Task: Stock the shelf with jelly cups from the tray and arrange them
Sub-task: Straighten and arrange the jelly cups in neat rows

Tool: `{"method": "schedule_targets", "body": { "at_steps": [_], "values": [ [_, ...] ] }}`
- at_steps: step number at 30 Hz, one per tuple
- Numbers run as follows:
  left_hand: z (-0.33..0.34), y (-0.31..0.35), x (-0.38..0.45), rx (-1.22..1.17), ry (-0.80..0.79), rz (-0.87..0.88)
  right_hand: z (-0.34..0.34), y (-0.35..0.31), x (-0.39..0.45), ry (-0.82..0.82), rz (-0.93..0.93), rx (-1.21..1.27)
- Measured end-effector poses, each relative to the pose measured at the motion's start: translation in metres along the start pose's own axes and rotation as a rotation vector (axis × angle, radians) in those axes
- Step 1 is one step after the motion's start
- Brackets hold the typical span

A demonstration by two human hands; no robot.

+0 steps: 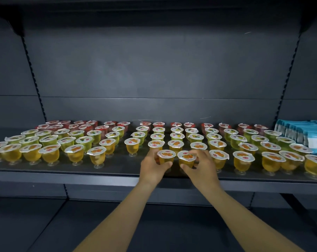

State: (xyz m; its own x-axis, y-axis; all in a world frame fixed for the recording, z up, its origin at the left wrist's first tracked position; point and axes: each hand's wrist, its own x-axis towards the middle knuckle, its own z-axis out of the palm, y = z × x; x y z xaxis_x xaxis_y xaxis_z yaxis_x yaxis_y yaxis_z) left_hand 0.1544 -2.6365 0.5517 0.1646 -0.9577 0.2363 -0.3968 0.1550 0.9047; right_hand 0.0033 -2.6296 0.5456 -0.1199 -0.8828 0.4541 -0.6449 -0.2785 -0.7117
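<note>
Both hands are at the front edge of the dark shelf [99, 176]: the left hand [151, 167] has its grip curled around one orange jelly cup [165, 157], and the right hand [201, 165] grips its neighbour [186, 159] just beside it. Rows of yellow, green and red cups [215, 136] fill the shelf behind, with blue packets [303, 133] at far right.

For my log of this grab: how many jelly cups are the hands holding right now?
2. The left hand grips one orange jelly cup and the right hand grips another; both sit side by side at the shelf front, centre.
</note>
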Motion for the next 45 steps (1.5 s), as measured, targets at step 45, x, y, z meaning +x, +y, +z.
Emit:
{"method": "schedule_targets", "body": {
  "at_steps": [45],
  "values": [
    [-0.084, 0.047, 0.006, 0.85, -0.119, 0.574, -0.053, -0.053, -0.01, -0.017, -0.198, -0.472]
  ]
}}
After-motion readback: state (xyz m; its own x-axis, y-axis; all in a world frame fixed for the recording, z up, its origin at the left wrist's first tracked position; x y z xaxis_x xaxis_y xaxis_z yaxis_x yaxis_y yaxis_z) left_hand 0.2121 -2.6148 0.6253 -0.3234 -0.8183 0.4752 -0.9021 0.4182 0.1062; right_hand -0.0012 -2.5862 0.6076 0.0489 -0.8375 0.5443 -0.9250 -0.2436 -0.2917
